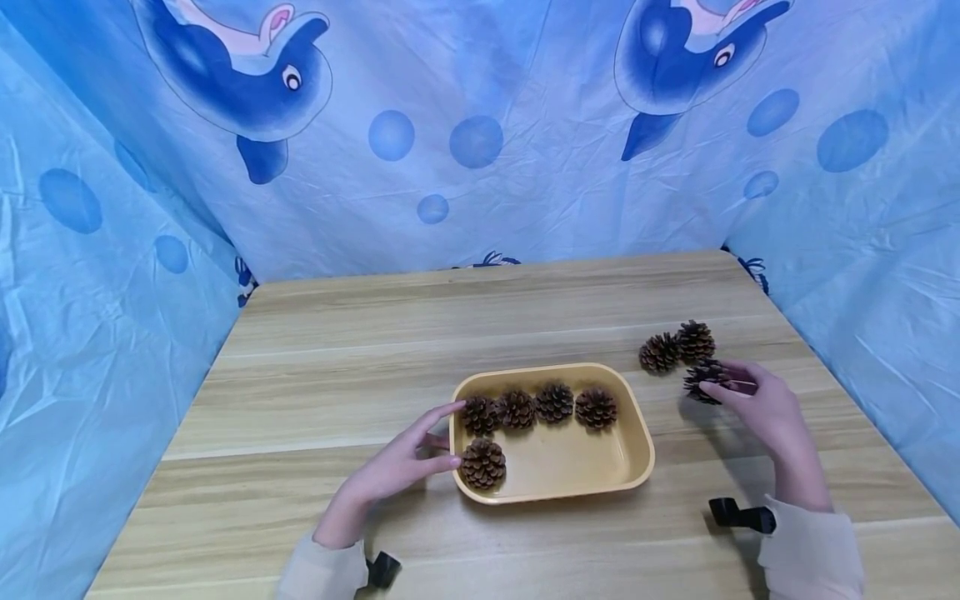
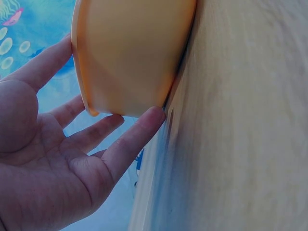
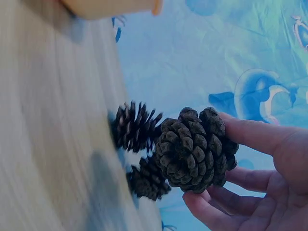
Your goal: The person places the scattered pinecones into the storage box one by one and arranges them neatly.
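My right hand (image 1: 761, 408) pinches a pine cone (image 3: 195, 149) between thumb and fingertips, held above the table on the right. Just beyond it in the head view, two more pine cones lie side by side, a left one (image 1: 660, 353) and a right one (image 1: 696, 341). In the middle of the table is a yellow-orange rectangular tray (image 1: 573, 496) with several pine cones inside. Four of them line its far side, and one brown pine cone (image 1: 483, 464) sits at the near left corner. My left hand (image 1: 401, 458), fingers spread, touches the tray's left end; its fingertips rest against the rim and outer wall.
The wooden table (image 1: 337, 358) carries all of this. Blue curtains (image 1: 480, 208) printed with dolphins and bubbles hang behind it and along both sides. A black wrist device (image 1: 742, 515) sits by the right sleeve, another black device (image 1: 382, 571) by the left.
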Motion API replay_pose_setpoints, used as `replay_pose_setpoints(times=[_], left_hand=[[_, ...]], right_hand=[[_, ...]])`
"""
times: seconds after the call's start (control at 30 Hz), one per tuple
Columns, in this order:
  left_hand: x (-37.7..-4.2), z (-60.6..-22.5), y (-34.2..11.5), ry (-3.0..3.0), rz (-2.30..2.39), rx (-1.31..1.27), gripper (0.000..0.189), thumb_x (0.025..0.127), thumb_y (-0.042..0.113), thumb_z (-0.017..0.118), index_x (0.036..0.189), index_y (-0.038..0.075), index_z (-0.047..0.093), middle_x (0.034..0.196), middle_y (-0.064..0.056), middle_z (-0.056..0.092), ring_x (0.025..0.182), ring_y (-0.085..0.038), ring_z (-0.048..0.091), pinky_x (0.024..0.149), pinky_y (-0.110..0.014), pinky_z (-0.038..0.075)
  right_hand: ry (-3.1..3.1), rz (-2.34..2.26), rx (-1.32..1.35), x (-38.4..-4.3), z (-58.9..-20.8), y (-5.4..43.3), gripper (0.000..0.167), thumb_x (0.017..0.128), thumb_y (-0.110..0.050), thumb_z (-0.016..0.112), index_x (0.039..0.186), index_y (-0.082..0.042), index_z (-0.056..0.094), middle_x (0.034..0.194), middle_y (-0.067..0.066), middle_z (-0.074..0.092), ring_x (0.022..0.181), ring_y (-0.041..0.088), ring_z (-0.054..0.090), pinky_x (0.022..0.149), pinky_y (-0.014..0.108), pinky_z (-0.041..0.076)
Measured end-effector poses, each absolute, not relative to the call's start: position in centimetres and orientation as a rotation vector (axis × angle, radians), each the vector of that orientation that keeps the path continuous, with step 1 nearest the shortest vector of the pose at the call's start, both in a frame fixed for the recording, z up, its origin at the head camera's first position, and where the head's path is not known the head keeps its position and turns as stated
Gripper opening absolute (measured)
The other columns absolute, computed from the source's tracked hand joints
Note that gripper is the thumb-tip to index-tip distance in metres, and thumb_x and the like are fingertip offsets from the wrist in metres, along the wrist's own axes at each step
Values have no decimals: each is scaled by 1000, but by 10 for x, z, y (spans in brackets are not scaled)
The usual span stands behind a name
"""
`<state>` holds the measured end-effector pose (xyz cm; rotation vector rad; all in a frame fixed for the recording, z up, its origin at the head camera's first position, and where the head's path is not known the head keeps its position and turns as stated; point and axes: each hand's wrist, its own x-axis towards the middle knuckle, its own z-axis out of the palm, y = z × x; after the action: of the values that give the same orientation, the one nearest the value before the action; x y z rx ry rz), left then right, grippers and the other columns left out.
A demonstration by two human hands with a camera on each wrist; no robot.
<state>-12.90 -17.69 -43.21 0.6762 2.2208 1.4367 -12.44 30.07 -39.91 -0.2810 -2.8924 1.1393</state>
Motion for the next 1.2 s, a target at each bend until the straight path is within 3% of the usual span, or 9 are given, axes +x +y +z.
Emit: replay_pose_setpoints(times=[0.1,0.13,0.23,0.37,0.73,0.83,1.07,1.13,1.2], left_hand=[[-129,-432,-177,2217,1438,690,76,91,22,67,154,17,24,157,-22,24,120,-42,55,99,-51,50],[-129,-432,-177,2216,1438,687,76,91,22,66,154,18,24,157,-22,24,120,-42,55,100,-51,50],[-129,-431,-177,2215,1437,696,75,91,21,66,153,16,24,156,-23,24,120,-42,55,100,-51,49],[-128,-431,-177,2217,1436,693,75,91,21,66,153,16,24,157,-23,24,120,-42,55,100,-51,49],[-129,-431,-177,2236,1419,672,75,91,24,66,153,19,25,158,-19,25,119,-40,56,99,-49,50],[-129,-432,-177,2232,1420,676,76,91,25,66,153,19,24,158,-19,24,119,-39,55,99,-48,50],[-130,-433,-177,2238,1422,699,76,91,24,67,153,18,25,158,-19,23,118,-39,57,98,-46,51],[-131,-433,-177,2238,1425,704,75,91,23,67,153,18,25,158,-19,24,117,-39,57,98,-46,51],[-130,-433,-177,2234,1428,711,75,91,22,66,153,17,25,158,-20,24,117,-40,57,98,-47,51]], right_hand=[[-2840,1210,-247,-121,-395,295,71,93,-43,61,142,4,41,134,32,52,103,14,64,83,26,52],[-2813,1252,-228,-120,-395,293,69,93,-41,63,142,3,42,132,30,53,98,2,62,79,18,50],[-2736,1361,-157,-116,-392,287,65,92,-33,66,141,3,43,120,2,63,88,-24,46,71,4,44],[-2678,1434,-53,-112,-389,278,61,92,-27,67,140,3,45,110,-29,49,95,-21,48,76,2,44],[-2681,1514,30,-106,-387,249,58,90,-24,70,138,-1,47,135,14,51,105,-20,42,83,1,43],[-2657,1544,71,-104,-388,242,56,89,-20,71,136,0,48,134,12,52,106,-19,44,84,3,45],[-2550,1689,261,-104,-394,224,52,83,-5,73,130,7,51,116,-23,55,105,-13,52,87,8,50],[-2545,1720,294,-104,-395,220,52,83,-4,73,129,7,51,114,-24,56,106,-12,53,88,8,49],[-2556,1741,299,-104,-396,216,53,82,-4,74,129,6,52,116,-17,59,106,-12,53,90,8,48]])
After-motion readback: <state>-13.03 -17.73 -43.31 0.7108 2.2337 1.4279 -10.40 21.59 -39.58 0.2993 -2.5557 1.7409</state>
